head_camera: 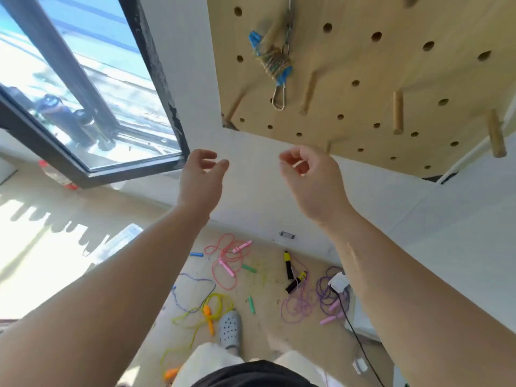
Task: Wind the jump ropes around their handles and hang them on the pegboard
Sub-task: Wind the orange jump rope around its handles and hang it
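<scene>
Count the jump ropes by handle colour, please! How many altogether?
Blue handles: 2
Pink handles: 2
Green handles: 1
Orange handles: 1
Yellow-black handles: 1
Total: 7 ropes

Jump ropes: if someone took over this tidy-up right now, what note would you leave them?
Left hand and right hand: both empty, fingers loosely curled, raised just below the pegboard.
Done: one blue-handled rope is wound and hangs on the pegboard.
Left: loose ropes on the floor, among them the pink rope, the yellow rope with orange handles and the purple rope. Wind each and hang it; bare pegs are free further right.
</scene>
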